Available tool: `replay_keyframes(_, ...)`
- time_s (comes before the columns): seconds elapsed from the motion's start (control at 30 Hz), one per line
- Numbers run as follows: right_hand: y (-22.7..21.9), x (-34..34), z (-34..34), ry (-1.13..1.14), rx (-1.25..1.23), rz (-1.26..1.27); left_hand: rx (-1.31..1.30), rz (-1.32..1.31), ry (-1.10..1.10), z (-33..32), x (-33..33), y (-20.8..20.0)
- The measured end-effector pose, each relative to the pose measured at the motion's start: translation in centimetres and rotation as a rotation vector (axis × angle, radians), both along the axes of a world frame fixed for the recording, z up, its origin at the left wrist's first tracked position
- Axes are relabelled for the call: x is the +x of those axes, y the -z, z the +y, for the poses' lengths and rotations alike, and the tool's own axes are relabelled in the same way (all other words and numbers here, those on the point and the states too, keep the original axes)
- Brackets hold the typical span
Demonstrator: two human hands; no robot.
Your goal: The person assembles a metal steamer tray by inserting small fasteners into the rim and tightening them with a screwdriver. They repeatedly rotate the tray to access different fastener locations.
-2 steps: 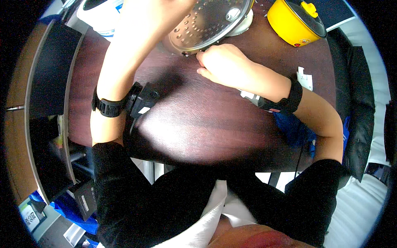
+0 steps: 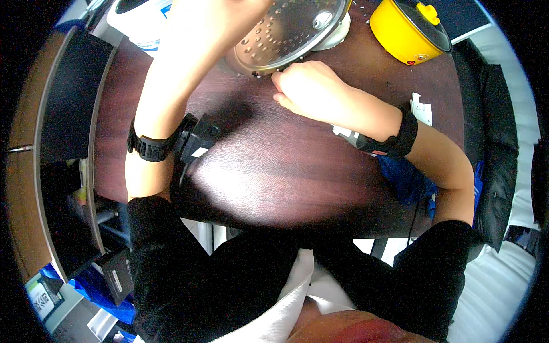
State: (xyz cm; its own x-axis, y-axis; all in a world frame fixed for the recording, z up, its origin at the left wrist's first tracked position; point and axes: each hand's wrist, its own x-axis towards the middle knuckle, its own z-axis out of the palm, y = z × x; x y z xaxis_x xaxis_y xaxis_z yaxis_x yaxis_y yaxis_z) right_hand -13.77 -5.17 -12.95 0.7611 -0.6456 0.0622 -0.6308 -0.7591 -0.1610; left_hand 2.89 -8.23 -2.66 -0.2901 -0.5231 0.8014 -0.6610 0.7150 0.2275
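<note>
Pointing leftward — right hand point(image 2: 311, 88) curled by the metal disc point(image 2: 289, 34).

One head-worn fisheye looks down — from close above — over the hands point(image 2: 311, 88) and tabletop point(image 2: 274, 160).

No text is readable; the round marks point(image 2: 421, 58) on the yellow pot point(image 2: 394, 31) are too small.

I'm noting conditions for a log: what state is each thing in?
Metal dish: tilted, dimpled side showing
Yellow pot: upright, dark lid on
White container: cut off by the frame; contents unclear
Left hand: partly out of frame, grip unclear
Right hand: curled at the dish's lower edge; contact unclear
Wrist straps: both fastened
</note>
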Motion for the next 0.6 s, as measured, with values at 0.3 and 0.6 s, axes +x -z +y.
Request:
replay_keyframes(0.3, -0.1, 1.1, 0.1, -0.033, 0.009, -0.018, 0.057, -0.022, -0.05, 0.8, -0.3, -0.7)
replay_keyframes(0.6, -8.2, -1.8, 1.5, 0.086, 0.037, -0.479, 0.075, -0.015, -0.043, 1.4, 0.0, -0.5)
